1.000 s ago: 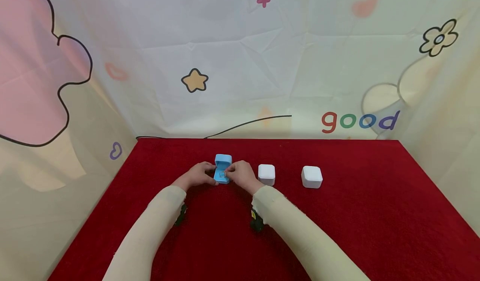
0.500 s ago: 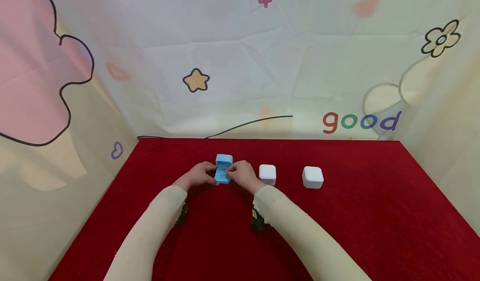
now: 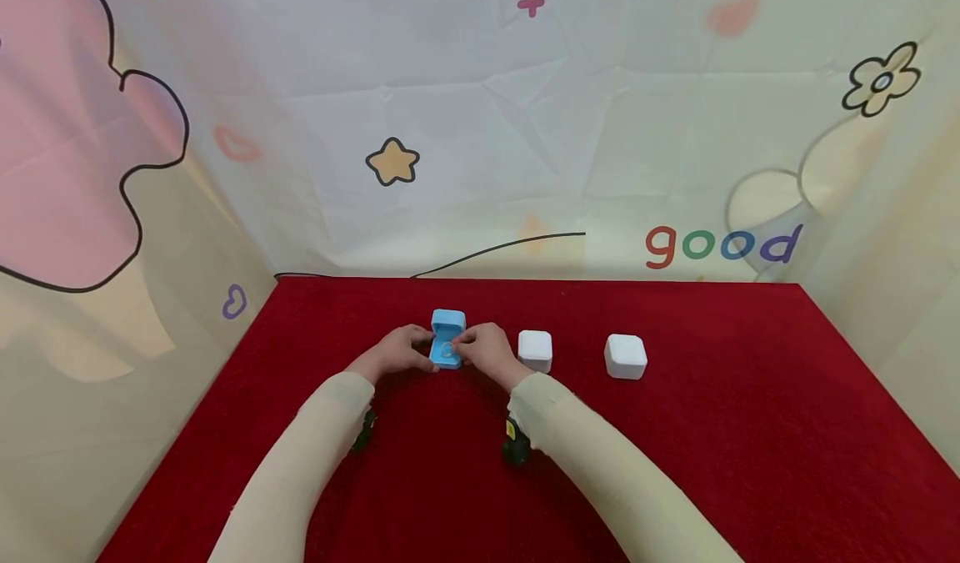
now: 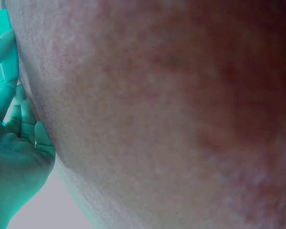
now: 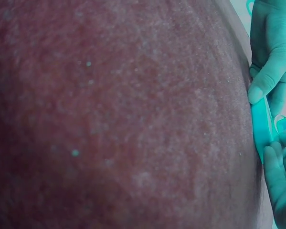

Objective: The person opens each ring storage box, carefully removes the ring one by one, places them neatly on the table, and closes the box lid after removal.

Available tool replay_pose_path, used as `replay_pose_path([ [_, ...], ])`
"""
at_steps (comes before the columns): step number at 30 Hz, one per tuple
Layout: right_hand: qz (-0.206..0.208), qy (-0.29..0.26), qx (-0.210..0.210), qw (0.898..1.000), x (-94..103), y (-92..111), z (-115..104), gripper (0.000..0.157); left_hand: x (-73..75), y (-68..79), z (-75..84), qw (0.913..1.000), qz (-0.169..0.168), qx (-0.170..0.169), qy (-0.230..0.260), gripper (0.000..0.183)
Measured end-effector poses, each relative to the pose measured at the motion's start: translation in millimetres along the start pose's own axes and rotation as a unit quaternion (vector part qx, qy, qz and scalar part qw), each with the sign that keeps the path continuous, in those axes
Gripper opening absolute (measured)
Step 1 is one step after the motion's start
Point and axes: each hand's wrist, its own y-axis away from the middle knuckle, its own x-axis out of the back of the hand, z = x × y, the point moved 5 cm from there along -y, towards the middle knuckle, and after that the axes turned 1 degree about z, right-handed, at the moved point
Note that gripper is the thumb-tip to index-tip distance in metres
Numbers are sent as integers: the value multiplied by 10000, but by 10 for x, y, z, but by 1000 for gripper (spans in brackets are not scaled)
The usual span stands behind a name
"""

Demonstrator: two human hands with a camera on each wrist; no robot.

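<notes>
A small light-blue ring box (image 3: 448,319) stands with its lid up on the red cloth (image 3: 442,480). My left hand (image 3: 397,351) holds the box at its left side, thumb at the front corner and fingers farther back. From the right, my right hand (image 3: 489,351) reaches into the box and pinches a thin ring (image 3: 443,349) at its base. In the right wrist view, the blue box (image 5: 260,125) is between both hands, with the thumb of the left hand (image 5: 271,71) against it. The left wrist view shows mostly blurred cloth, with part of the box (image 4: 9,62) at its left edge.
Two white rounded boxes stand to the right: the nearer white box (image 3: 535,350) close beside my right wrist, the farther white box (image 3: 626,356) beyond it. A printed curtain (image 3: 480,129) hangs behind the table and along both sides.
Both hands stay in nearly the same place at the blue box. The ring looks slightly more raised and tilted between my right fingertips than before.
</notes>
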Motion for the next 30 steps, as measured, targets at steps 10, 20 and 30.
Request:
replay_pose_path([
  [10,-100,-260,35,9996,30,-114,55,21,29,13,14,10000,-70,-4,-45,65],
  [20,19,-370,-233,9990,64,-72,-35,22,17,-8,9,10000,-71,-20,-52,64],
  [30,83,-595,-330,9976,108,35,-183,21,14,-1,5,9999,-78,-7,-73,65],
])
